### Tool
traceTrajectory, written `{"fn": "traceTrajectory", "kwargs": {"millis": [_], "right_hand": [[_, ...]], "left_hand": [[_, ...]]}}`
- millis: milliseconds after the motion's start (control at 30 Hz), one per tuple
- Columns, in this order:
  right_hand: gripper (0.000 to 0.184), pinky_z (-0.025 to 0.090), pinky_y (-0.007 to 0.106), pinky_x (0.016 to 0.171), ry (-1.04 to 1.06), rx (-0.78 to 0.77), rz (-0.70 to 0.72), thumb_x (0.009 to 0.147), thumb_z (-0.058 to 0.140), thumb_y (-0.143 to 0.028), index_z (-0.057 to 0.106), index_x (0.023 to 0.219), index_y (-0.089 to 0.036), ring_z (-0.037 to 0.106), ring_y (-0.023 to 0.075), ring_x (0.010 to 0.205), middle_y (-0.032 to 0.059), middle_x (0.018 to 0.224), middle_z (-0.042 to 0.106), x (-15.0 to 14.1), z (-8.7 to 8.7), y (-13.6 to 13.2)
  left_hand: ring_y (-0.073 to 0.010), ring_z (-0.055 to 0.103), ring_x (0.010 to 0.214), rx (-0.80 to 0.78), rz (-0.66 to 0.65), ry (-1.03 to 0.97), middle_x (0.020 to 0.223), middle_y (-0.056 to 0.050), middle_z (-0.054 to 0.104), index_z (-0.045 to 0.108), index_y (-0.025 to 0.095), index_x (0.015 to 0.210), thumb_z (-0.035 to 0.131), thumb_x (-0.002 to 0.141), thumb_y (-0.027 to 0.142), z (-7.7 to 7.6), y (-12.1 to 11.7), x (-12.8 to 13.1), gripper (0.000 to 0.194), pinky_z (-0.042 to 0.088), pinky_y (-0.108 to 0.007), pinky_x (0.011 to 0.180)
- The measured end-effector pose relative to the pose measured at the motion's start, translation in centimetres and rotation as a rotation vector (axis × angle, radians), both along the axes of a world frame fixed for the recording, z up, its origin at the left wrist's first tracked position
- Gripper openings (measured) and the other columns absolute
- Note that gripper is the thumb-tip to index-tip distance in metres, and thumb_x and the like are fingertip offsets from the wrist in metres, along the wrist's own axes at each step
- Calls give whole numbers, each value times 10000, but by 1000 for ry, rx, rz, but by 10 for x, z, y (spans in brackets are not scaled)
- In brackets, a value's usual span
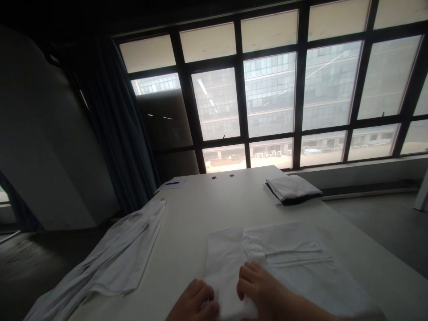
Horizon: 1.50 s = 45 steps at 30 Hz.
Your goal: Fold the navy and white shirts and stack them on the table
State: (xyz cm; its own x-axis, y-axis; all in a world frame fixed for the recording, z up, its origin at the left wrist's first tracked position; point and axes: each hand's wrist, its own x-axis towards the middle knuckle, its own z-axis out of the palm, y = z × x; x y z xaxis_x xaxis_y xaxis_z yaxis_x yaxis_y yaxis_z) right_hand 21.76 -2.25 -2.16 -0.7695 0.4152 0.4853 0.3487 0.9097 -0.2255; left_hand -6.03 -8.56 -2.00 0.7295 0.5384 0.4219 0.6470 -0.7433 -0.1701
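Note:
A white garment [294,263], partly folded, lies at the near end of the white table, with creases and a straight seam across its right side. At its lower left edge is my left hand [197,301], fingers curled in and thumb pressed against them on the cloth. My right hand [257,285] reaches over the garment from the right, its fingers bent and closed on the fabric near the middle fold. The bottom of the view cuts off part of both hands and the nearest cloth.
Another white garment [123,249] is spread along the table's left edge, partly hanging over. A folded white stack with a dark layer [292,187] rests at the far right. On the far left, a blue pen [172,183] lies on paper. Windows stand beyond the table [200,205].

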Motion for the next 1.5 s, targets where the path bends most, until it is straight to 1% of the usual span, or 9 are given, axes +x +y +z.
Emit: {"fn": "traceTrajectory", "kwargs": {"millis": [167, 400, 700, 800, 867, 1033, 1233, 1367, 1500], "right_hand": [[202, 349, 338, 693, -155, 372, -21, 887, 654, -390, 556, 863, -215, 491, 208, 761, 26, 842, 612, -13, -23, -7], [200, 322, 341, 668, -200, 373, 1, 927, 646, -353, 527, 823, -231, 483, 178, 705, -21, 788, 581, 0, -18, -3], [249, 282, 326, 615, -131, 424, -30, 887, 683, -398, 519, 806, -228, 478, 168, 661, -21, 750, 598, -21, -54, 1], [299, 281, 317, 594, -162, 385, 12, 871, 687, -504, 544, 841, -243, 504, 165, 656, -32, 762, 633, -23, -59, 2], [314, 292, 315, 592, -197, 331, 41, 864, 687, -537, 561, 832, -251, 525, 160, 657, -38, 772, 650, -21, -56, 2], [182, 357, 295, 653, -274, 162, 36, 894, 685, -354, 599, 801, -223, 576, 133, 685, -40, 771, 674, -12, -35, -2], [156, 387, 292, 659, -364, 85, 86, 908, 665, -327, 655, 785, -231, 594, 143, 669, -37, 772, 688, -6, -18, -8], [127, 430, 266, 806, -348, -95, 181, 947, 623, -323, 702, 858, -280, 631, 146, 783, -50, 807, 685, 7, 1, -11], [122, 428, 253, 902, -343, -200, 224, 949, 616, -297, 728, 996, -306, 651, 144, 862, -32, 929, 704, 20, 17, -11]], "left_hand": [[-180, 530, 705, -17, -19, 76, 827, -24, 625, 565, 221, 939, 636, 934, 257, 11, -3, 12, 81, 399, -300, 644], [-183, 544, 753, -165, 74, 22, 867, 3, 637, 530, 241, 881, 768, 756, 191, 9, 1, -3, 274, 395, -281, 655], [-187, 527, 746, -154, 81, 51, 842, 3, 630, 500, 244, 822, 705, 754, 129, 2, 4, -2, 245, 377, -296, 655], [-187, 528, 755, -173, 79, 53, 845, 5, 629, 510, 246, 833, 716, 757, 151, 1, 3, -4, 239, 379, -298, 667], [-185, 529, 759, -190, 79, 57, 846, 8, 631, 524, 248, 842, 726, 756, 154, 2, 3, -4, 239, 373, -297, 668], [-182, 541, 792, -229, 61, 34, 899, 7, 652, 587, 269, 956, 755, 783, 200, 1, 3, -3, 250, 389, -293, 708], [-183, 600, 919, -283, -4, -72, 1055, -10, 681, 617, 283, 1042, 677, 868, 229, -14, 8, -7, 192, 467, -290, 860], [-218, 613, 1098, -412, -6, -68, 1221, -31, 668, 625, 328, 1185, 668, 870, 251, -19, 12, -19, 327, 446, -354, 1050], [-225, 629, 1119, -448, 10, -119, 1218, -57, 679, 667, 319, 1155, 679, 881, 329, -15, 10, -22, 275, 412, -389, 1101]]}}
